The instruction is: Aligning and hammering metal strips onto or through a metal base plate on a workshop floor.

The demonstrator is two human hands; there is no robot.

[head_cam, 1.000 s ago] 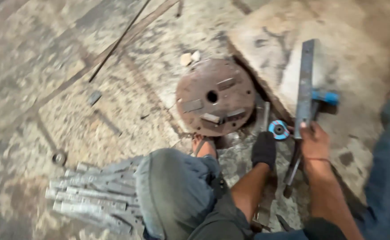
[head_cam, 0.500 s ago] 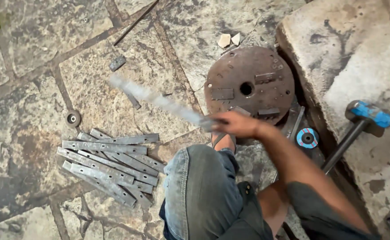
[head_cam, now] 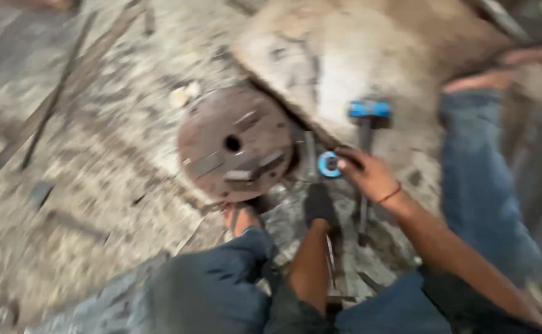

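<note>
Stone floor (head_cam: 85, 161), cracked slabs; view blurred. A big pale stone block (head_cam: 370, 55) sits at the floor's far right. A rusty round metal disc (head_cam: 234, 145) with a centre hole lies flat against the block's near edge. A blue-headed hammer (head_cam: 368, 111) lies just right of the disc, handle running toward the person. Right hand (head_cam: 370, 176) rests by a small blue ring (head_cam: 328, 164), fingers near it; grip unclear, too blurred. Left hand (head_cam: 319, 207), dark-gloved, is on the floor just below the ring; grip unclear.
</note>
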